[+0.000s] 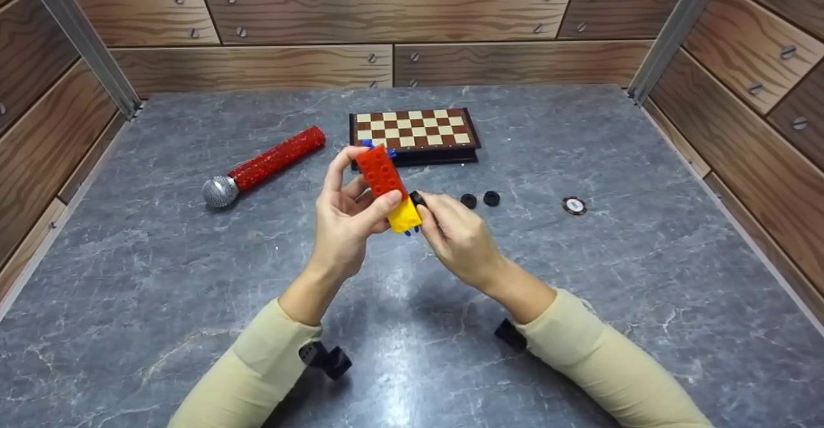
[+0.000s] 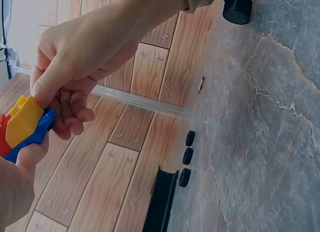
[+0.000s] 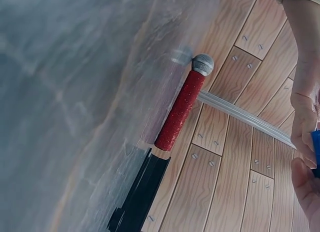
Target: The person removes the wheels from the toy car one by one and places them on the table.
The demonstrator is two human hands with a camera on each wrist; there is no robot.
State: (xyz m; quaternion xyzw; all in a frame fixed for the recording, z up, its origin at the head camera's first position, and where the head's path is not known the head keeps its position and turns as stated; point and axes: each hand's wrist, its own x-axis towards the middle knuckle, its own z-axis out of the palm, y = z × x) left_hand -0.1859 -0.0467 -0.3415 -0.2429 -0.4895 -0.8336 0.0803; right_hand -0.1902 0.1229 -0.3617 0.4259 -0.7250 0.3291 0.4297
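We hold a stack of plastic building bricks above the grey marble-patterned table (image 1: 193, 273), just in front of the small brown-and-cream chessboard box (image 1: 414, 130), which serves as our landmark. Our left hand (image 1: 344, 222) wraps the red studded brick (image 1: 380, 170): the thumb presses its near end and the fingers curl behind it. The yellow brick (image 1: 404, 217) sits at the lower end of the red one, and a blue brick (image 2: 30, 139) lies under both, seen best from the left wrist. Our right hand (image 1: 454, 232) meets the stack at the yellow end, its fingertips pinching a small black wheel-like disc (image 1: 417, 197) against the bricks; the rest of that hand is curled.

To the left of the chessboard box lies a red glittery toy microphone with a silver mesh head (image 1: 264, 165), its head end pointing away from the box. Just to the right of and nearer us than the box, two small black discs (image 1: 479, 199) rest side by side on the table. Farther right of the box lies a round black-and-white token (image 1: 573, 205). Wood-grain panel walls (image 1: 386, 9) rise behind the box.
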